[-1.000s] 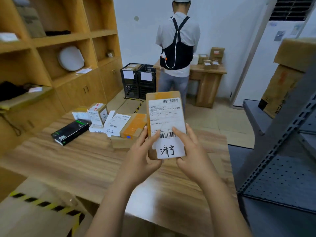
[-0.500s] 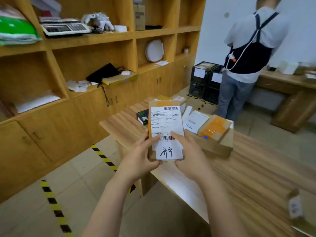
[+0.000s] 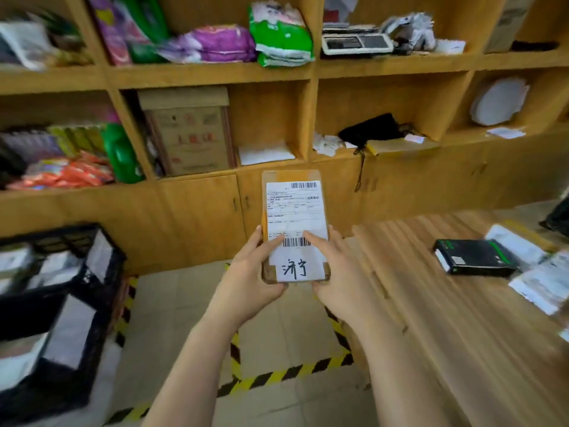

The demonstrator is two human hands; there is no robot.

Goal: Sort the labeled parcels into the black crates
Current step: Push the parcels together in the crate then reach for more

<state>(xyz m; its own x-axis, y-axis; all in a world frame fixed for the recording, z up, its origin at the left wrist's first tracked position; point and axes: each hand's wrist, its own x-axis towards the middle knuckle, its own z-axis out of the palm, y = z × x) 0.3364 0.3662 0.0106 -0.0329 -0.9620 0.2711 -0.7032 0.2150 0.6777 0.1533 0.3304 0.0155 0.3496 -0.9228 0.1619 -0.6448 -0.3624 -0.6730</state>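
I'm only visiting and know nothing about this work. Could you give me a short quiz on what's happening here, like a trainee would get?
1. True or false: the left hand and the right hand both grip the labeled parcel, thumbs on its label.
2. Multiple choice: where do the black crates stand?
A) on the floor, to the person's left
B) on top of the shelves
C) behind the cupboard doors
3. Fill in the blank: the flat black box lies on the wooden ____.

Key: 1 true; 2 A; 3 table.
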